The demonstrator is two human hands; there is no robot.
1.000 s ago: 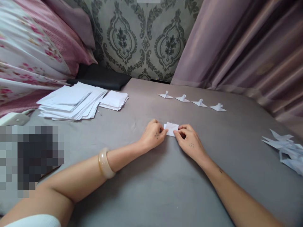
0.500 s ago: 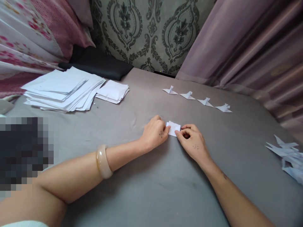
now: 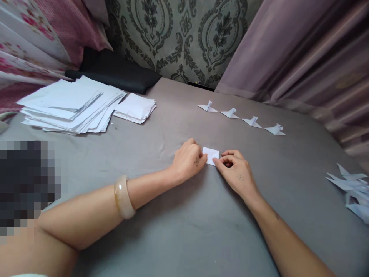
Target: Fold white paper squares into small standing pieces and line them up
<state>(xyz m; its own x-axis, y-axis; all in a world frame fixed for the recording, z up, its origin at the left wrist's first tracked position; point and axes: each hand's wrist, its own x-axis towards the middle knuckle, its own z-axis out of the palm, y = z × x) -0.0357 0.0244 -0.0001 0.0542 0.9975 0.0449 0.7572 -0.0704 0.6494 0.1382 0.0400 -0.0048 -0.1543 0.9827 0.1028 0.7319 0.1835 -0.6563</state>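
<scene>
A small folded piece of white paper (image 3: 211, 154) lies on the grey sheet between my two hands. My left hand (image 3: 188, 159) is curled, its thumb pressed on the paper's left edge; its other fingertips are partly hidden. From the right side my right hand (image 3: 235, 169) pinches the paper's lower right corner between thumb and bent fingers. The layers of the paper lie nearly flush. Beyond the hands, several folded paper birds (image 3: 230, 113) stand in a slanting row.
At the left lies a tall stack of white paper sheets (image 3: 72, 104), beside a smaller stack of paper squares (image 3: 135, 107). More folded white paper shapes (image 3: 353, 188) are heaped at the right edge. A black cloth-like item (image 3: 115, 73) sits against the patterned wall; a mauve curtain (image 3: 273, 50) hangs at right.
The paper's upper layer, which stuck up unevenly at the top edge, now lines up with the rest. Both hands keep their hold almost in place; the view has shifted slightly.
</scene>
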